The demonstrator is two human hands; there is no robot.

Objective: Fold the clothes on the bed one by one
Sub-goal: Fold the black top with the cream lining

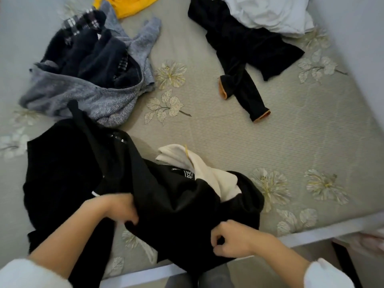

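A black garment with a white printed label lies bunched at the near edge of the bed. My left hand grips its left side and my right hand pinches its lower right edge. A cream garment pokes out from the folds of the black one. Another black piece lies flat to the left, partly under the bunched one.
A grey knit and dark navy pile sits at the far left, with a yellow garment behind it. A black long-sleeved top with orange cuffs lies at the far right beside white fabric. Floral bedsheet shows between them.
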